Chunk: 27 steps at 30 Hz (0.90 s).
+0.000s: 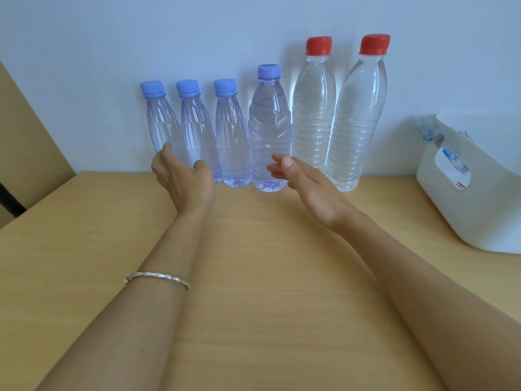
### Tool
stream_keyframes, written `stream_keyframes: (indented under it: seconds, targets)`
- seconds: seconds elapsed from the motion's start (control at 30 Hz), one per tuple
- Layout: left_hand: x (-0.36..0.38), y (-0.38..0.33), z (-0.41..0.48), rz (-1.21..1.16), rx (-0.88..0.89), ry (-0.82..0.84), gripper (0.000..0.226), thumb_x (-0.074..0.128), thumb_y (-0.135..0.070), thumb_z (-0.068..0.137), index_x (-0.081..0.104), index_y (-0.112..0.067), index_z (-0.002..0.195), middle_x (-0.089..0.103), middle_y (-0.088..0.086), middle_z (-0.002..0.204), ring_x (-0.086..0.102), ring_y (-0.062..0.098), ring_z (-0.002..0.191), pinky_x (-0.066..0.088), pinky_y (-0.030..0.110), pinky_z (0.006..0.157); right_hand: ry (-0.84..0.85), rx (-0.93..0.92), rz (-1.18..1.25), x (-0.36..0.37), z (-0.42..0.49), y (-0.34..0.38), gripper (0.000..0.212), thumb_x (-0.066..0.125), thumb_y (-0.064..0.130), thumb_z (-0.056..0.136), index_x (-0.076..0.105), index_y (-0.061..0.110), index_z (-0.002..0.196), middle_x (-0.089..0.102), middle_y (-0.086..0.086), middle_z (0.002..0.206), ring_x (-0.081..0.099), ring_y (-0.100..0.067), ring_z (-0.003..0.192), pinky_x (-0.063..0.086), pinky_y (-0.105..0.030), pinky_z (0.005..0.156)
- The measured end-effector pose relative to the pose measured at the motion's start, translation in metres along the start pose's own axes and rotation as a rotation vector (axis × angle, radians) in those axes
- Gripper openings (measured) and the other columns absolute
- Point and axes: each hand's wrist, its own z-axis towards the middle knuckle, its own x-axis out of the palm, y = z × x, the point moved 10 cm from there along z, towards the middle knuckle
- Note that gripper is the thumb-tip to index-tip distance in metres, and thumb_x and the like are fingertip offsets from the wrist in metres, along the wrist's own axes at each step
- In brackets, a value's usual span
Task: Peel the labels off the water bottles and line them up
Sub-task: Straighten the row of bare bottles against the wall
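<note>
Two bare forearms reach over the near edge of the light wood-grain bench [253,277]. A thin silver bangle [156,278] circles the left forearm. Left hand [184,176]: fingers loosely spread and curved, palm turned inward, holding nothing, in front of the two leftmost bottles; contact with them cannot be judged. Right hand [307,184]: fingers loosely spread, empty, just before the row.

Along the far edge, against the pale wall, six clear plastic bottles stand upright in one line, none bearing a label: three small slim blue-capped bottles [232,136], one wider blue-capped bottle [269,131], then two tall red-capped bottles [313,108]. Neighbours stand close or touching.

At the bench's right edge sits a white plastic bin [479,210]; through its handle cut-out shows blue-and-white crumpled material, too blurred to identify.
</note>
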Motion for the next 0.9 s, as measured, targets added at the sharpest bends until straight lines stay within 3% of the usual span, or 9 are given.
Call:
stream_keyframes:
  seconds: [0.13,0.2,0.27,0.33,0.47,0.53,0.63,0.73,0.9]
  targets:
    - [0.008,0.003,-0.003,0.022,-0.007,0.059,0.063,0.043,-0.006,0.089,0.026,-0.014,0.149,0.009,0.004,0.158,0.018,0.023,0.144,0.027,0.035,0.114,0.025,0.01,0.003,0.003,-0.001,-0.004,0.052,0.031,0.058,0.096,0.044,0.034,0.139,0.057,0.018,0.132,0.047,0.0,0.127,0.031,-0.032,0.113]
    - [0.006,0.003,-0.002,0.026,-0.012,0.049,0.06,0.044,-0.005,0.089,0.03,-0.014,0.146,0.01,0.003,0.158,0.019,0.023,0.143,0.029,0.032,0.113,-0.028,-0.017,-0.013,-0.004,0.0,-0.002,0.038,0.036,0.053,0.097,0.053,0.037,0.127,0.062,0.018,0.121,0.053,0.0,0.119,0.037,-0.029,0.108]
    - [0.004,0.001,-0.002,0.023,-0.001,0.03,0.058,0.048,-0.006,0.088,0.033,-0.013,0.145,0.014,0.004,0.156,0.021,0.024,0.141,0.026,0.023,0.106,-0.233,-0.079,-0.043,-0.03,0.0,0.008,0.023,0.046,0.039,0.099,0.059,0.032,0.116,0.062,0.018,0.103,0.059,0.0,0.101,0.042,-0.015,0.093]
    - [0.004,-0.009,-0.005,0.024,0.065,0.017,0.062,0.054,-0.009,0.087,0.032,-0.013,0.145,0.019,0.006,0.154,0.023,0.026,0.14,0.021,0.021,0.103,-0.547,-0.152,-0.131,-0.068,-0.009,0.023,0.029,0.056,0.029,0.094,0.058,0.018,0.12,0.056,0.011,0.094,0.054,-0.002,0.084,0.04,-0.008,0.077]
    - [0.013,-0.019,-0.005,0.02,0.129,0.084,0.093,0.067,-0.032,0.087,0.006,-0.017,0.155,0.002,0.009,0.161,0.004,0.024,0.149,0.012,0.031,0.115,-0.904,-0.17,-0.27,-0.119,-0.031,0.035,0.061,0.067,0.037,0.082,0.041,0.016,0.133,0.039,0.004,0.116,0.046,-0.01,0.105,0.039,-0.02,0.095]
    - [0.018,-0.012,0.0,0.036,0.092,0.134,0.102,0.068,-0.038,0.087,-0.006,-0.019,0.154,-0.012,0.008,0.162,-0.007,0.022,0.15,0.006,0.032,0.117,-0.926,-0.119,-0.265,-0.133,-0.032,0.024,0.078,0.069,0.041,0.078,0.029,0.018,0.141,0.033,0.003,0.129,0.04,-0.015,0.123,0.037,-0.033,0.107]
    - [0.018,-0.005,0.006,0.092,0.088,0.155,0.099,0.064,-0.035,0.09,-0.011,-0.017,0.154,-0.019,0.009,0.161,-0.013,0.021,0.15,0.001,0.028,0.115,-0.788,-0.017,-0.176,-0.129,-0.018,-0.006,0.092,0.07,0.04,0.081,0.014,0.019,0.15,0.03,-0.002,0.148,0.033,-0.016,0.137,0.032,-0.04,0.114]
    - [0.013,-0.005,0.01,0.157,0.109,0.114,0.09,0.058,-0.03,0.094,-0.007,-0.013,0.154,-0.013,0.01,0.162,-0.007,0.025,0.15,0.002,0.031,0.117,-0.68,-0.036,-0.245,-0.117,-0.009,-0.017,0.08,0.064,0.034,0.084,0.019,0.02,0.149,0.043,-0.001,0.143,0.041,-0.014,0.133,0.036,-0.041,0.111]
    - [0.003,-0.005,0.013,0.169,0.141,0.027,0.082,0.057,-0.024,0.093,0.005,-0.011,0.155,0.009,0.007,0.159,0.013,0.026,0.146,0.017,0.03,0.114,-0.685,-0.037,-0.236,-0.116,-0.007,-0.018,0.079,0.064,0.03,0.085,0.019,0.02,0.15,0.042,-0.001,0.143,0.041,-0.013,0.132,0.034,-0.038,0.112]
